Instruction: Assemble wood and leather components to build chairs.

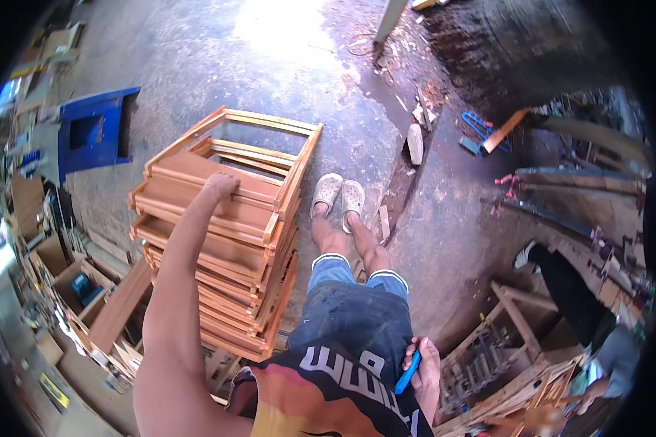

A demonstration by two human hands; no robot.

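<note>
We see a grey, stained floor [444, 247]. On it we find a tall stack of wooden frames [235, 227], two pale clogs [328, 189] just beside this stack, and, farther right, a pale wood block [415, 143].

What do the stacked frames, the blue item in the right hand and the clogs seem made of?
Stacked frames: wood, judging by the varied orange-brown tones; smooth-looking, varnish uncertain.
Blue item in the right hand: probably plastic, given its bright, even colour.
Clogs: likely moulded foam or rubber, dull beige with small holes.
</note>
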